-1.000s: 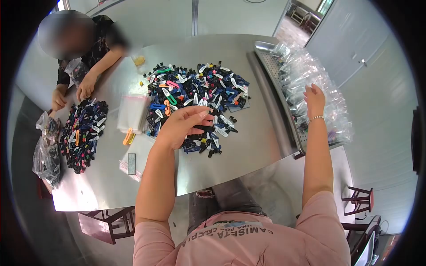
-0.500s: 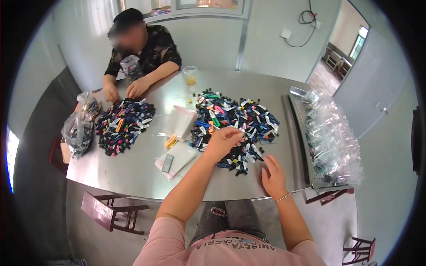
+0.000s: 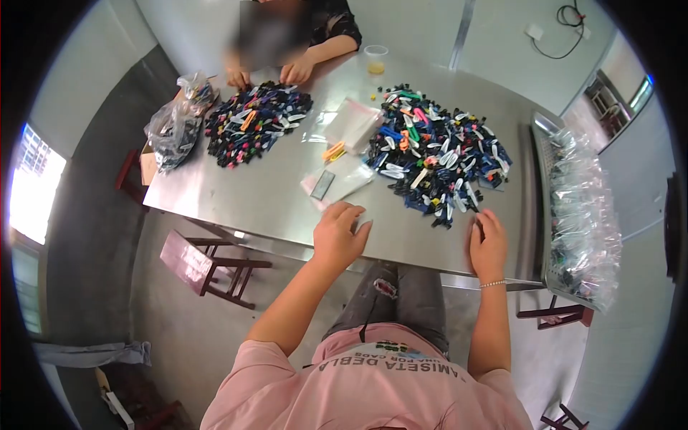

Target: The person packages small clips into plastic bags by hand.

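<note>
Just below the stack of clear plastic bags, my left hand hovers near the table's front edge, thumb apart from the bent fingers and nothing showing between them. A small grey block lies on those bags. My right hand rests by the front edge farther right, fingers loosely stretched out. Its fingertips are right at the lower right corner of a big pile of small hair clips, mostly black, blue and white. Orange and yellow clips lie beside the bags.
Across the metal table, a person's hands are at a second pile of small clips. Filled bags stand at the left. On the right is a tray of filled clear bags. A cup stands at the back.
My left hand has drawn back from the clip pile toward the front edge, left of the pile. My right hand stays near the pile's corner. The view has tilted down and shifted left.
</note>
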The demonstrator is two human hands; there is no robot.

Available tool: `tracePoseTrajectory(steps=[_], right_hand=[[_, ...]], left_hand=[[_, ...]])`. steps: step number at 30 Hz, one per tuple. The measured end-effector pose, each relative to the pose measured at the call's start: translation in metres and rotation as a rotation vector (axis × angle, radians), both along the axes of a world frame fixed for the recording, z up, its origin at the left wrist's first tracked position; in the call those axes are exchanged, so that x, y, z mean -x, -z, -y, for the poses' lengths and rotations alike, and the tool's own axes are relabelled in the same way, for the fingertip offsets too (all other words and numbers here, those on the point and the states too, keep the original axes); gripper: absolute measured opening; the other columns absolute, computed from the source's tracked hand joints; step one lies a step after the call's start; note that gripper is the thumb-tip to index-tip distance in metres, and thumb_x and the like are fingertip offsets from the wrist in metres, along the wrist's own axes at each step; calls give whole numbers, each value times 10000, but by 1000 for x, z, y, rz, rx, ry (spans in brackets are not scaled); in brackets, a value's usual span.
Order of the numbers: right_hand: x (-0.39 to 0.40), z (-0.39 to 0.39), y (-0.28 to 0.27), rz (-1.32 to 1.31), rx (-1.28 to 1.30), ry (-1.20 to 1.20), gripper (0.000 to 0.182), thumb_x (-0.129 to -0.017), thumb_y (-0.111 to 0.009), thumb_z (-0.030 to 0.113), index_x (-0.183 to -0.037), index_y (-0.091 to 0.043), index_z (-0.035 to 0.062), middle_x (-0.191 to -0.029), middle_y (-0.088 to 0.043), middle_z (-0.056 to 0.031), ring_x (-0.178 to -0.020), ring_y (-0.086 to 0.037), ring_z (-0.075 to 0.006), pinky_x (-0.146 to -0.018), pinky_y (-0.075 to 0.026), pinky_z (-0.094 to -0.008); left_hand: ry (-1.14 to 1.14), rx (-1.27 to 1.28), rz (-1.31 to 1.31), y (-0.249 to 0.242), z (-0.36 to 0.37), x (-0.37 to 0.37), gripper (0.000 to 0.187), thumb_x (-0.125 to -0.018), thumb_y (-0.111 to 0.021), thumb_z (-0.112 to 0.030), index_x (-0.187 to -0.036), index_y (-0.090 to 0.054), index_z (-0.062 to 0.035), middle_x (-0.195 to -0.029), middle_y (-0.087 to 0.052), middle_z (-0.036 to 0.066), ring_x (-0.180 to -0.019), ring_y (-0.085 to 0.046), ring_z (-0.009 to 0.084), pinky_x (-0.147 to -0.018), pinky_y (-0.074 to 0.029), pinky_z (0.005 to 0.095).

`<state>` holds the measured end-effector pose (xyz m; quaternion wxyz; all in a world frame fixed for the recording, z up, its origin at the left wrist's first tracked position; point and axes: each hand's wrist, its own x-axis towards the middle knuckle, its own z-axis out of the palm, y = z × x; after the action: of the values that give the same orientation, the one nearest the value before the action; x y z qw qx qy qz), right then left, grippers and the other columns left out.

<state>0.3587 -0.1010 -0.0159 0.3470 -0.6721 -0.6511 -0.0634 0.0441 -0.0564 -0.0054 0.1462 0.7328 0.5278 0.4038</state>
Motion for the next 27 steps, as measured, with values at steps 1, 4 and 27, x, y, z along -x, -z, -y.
tracePoseTrajectory(steps=[1, 4, 27], right_hand=[[1, 0, 1, -8, 2, -8, 219, -867, -596, 86, -1074, -628, 25, -1186, -615, -147, -1077, -575, -345, -917, -464, -407], [0, 1, 0, 3, -5, -12, 197, -866, -602, 97, -1048, -637, 27, -1172, -623, -132, -1048, -585, -333, -909, -468, -397], [0, 8, -7, -38, -17, -88, 137, -846, -601, 90, -937, -664, 8, -1086, -642, -109, -1001, -575, -312, -868, -480, -388]], left_hand=[[-8, 2, -8, 0, 4, 4, 257, -726, -754, -151, -955, -682, -60, -906, -636, 79, -787, -625, 249, -687, -518, 347], [-114, -65, -119, -3, 6, 9, 332, -717, -760, -172, -1024, -667, -84, -1077, -596, 67, -996, -564, 276, -796, -495, 370], [-124, -277, -562, 12, -54, 7, 166, -831, -530, -135, -898, -651, -41, -1007, -678, 75, -1052, -591, 246, -918, -451, 381]])
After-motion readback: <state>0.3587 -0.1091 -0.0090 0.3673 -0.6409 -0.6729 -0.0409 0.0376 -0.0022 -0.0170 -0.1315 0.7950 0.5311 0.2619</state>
